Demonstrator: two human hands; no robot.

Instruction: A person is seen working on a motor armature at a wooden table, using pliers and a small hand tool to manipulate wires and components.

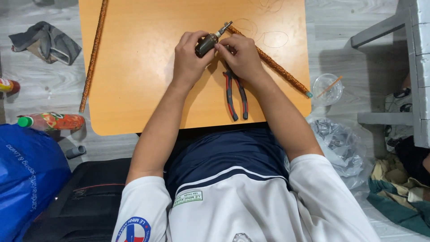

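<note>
Over the orange table, the left hand is gripping a dark screwdriver handle, fingers clamped; the right hand is pinching it beside the glittery rod, probably seating the bit; steady alignment needed next.

bare tabletop is lying open left of the hands; pliers are blocking the near side, a glittery rod is crossing the right.
</note>
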